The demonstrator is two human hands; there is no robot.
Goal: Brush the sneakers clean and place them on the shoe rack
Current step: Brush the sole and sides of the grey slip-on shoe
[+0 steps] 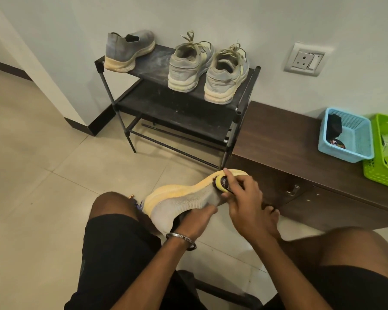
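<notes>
Currently left hand has its fingers tucked into the collar of the grey knit sneaker, holding it over the left knee, sole facing far-left. Right hand fingers grip a small brush, pressed on the sneaker's toe end by the sole edge. Rack stands far, against the wall: matching sneaker on top shelf left, laced pair right. Counter right of the rack carries a blue basket and a green basket.
</notes>
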